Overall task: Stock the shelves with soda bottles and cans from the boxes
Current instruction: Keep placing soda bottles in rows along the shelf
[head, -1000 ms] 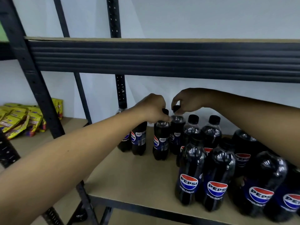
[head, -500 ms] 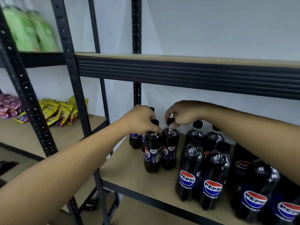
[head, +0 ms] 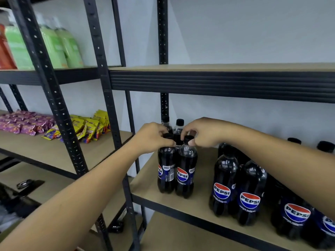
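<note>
Two small Pepsi bottles stand side by side near the front left of the wooden shelf (head: 199,205). My left hand (head: 150,137) grips the cap of the left bottle (head: 165,171). My right hand (head: 203,133) pinches the cap of the right bottle (head: 186,171). Both bottles rest upright on the board. Behind them, against the wall, stand two more small bottles (head: 178,130). A group of larger Pepsi bottles (head: 250,192) fills the shelf to the right, partly hidden by my right forearm.
An upper shelf beam (head: 217,82) runs just above my hands. Black uprights (head: 112,124) divide this unit from the left one, which holds yellow and purple snack packs (head: 87,125) and green bottles (head: 61,46) higher up. A lower shelf board (head: 172,234) lies below.
Both hands have drawn the two small bottles forward from the back row toward the shelf's front left edge. The view has shifted right and up, showing more of the left unit.
</note>
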The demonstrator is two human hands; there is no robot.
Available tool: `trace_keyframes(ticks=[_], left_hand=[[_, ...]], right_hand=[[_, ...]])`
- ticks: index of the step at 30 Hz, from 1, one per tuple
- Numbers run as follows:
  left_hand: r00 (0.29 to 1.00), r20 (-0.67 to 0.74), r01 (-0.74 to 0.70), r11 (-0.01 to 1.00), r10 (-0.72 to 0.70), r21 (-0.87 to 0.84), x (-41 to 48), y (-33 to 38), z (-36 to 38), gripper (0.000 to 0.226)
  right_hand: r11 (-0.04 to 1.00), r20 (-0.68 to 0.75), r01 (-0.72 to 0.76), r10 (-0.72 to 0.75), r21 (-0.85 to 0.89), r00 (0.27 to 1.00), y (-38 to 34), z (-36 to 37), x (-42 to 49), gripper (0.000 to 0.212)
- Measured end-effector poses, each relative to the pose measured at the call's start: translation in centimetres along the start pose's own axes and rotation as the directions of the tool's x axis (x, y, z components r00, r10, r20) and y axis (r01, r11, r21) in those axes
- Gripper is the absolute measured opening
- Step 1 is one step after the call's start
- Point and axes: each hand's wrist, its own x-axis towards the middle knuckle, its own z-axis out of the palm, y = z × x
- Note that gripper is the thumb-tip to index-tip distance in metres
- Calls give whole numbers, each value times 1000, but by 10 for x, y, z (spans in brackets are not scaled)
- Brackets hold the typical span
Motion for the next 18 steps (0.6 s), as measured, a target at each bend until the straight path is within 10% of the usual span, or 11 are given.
trace_keyframes(ticks=[7, 13, 18], left_hand=[[999, 10, -38, 904, 47, -426, -12, -40, 34, 26], [967, 213, 2, 829, 141, -560, -39, -92, 83, 68], [927, 349, 109, 798, 133, -593, -59, -130, 113, 72]], right_hand=[[953, -142, -148, 191, 263, 971, -21, 44, -8, 46], [680, -361, -70, 470, 730, 806, -38, 139, -7, 56], [519, -270, -117, 609, 847, 746, -41, 224, -9, 53]])
